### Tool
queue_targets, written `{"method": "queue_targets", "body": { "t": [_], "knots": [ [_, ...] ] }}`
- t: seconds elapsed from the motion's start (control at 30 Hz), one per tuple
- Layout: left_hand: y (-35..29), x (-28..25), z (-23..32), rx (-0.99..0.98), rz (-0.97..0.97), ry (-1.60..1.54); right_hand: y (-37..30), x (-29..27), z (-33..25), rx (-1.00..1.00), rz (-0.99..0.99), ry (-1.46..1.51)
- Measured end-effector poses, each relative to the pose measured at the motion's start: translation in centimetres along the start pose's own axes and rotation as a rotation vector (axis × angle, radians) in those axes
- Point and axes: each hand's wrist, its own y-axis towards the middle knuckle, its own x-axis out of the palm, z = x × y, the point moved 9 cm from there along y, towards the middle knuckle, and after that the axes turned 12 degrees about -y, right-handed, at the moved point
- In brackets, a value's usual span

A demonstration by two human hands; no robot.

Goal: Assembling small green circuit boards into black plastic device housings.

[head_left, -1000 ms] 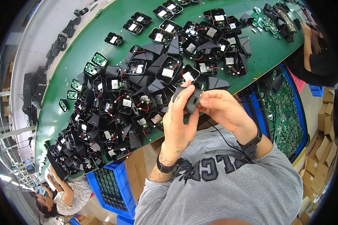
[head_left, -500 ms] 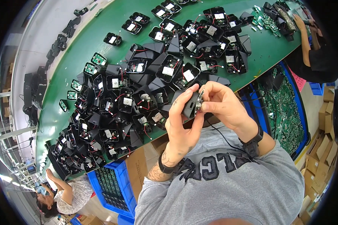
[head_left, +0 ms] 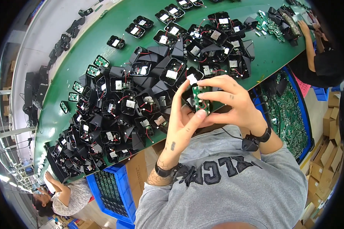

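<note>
Between my two hands is a green circuit board (head_left: pixel 197 96) set against a black plastic housing, its component side facing up. My left hand (head_left: pixel 178 131) grips the housing from the left, the thumb pressing the board's lower end and the index finger reaching its upper end. From the right, my right hand (head_left: pixel 237 104) has its fingertips on the board's upper part and its thumb by the lower edge. Most of the housing is hidden behind the fingers and board. Just beyond my hands lies a pile of open black housings (head_left: pixel 173 71) with red wires and white blocks inside.
The green table (head_left: pixel 271 63) curves past me. Several housings with green boards (head_left: pixel 93 71) sit at its far left side. Loose boards (head_left: pixel 269 27) lie at the far right. Blue crates (head_left: pixel 132 187) of boards flank me. Other people work at both ends.
The housing has been turned in my hands, from its slotted side to the board's face. My right fingers have spread over the board, and my left thumb has come onto its lower end.
</note>
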Motion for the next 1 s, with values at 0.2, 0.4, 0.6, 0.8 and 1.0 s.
{"method": "queue_targets", "body": {
  "t": [0.2, 0.4, 0.6, 0.8, 1.0],
  "knots": [
    [-0.3, -0.3, 0.5, -0.061, -0.013, 0.004, 0.0, -0.5, 2.0, 0.152, 0.021, 0.334],
    [-0.1, -0.3, 1.6, 0.226, 0.026, 0.393, 0.4, -0.6, -1.5, 0.003, 0.094, 0.151],
    [0.2, 0.6, 0.9, 0.003, -0.038, -0.120, 0.6, -0.4, -2.5, -0.125, 0.025, -0.024],
    [-0.1, 0.9, 0.5, 0.075, -0.112, 0.001, 1.0, 0.4, -2.4, -0.079, -0.073, -0.057],
    [-0.2, 0.3, -0.1, 0.005, -0.022, -0.085, 0.9, 0.7, -1.9, -0.046, -0.103, -0.029]
  ]
}}
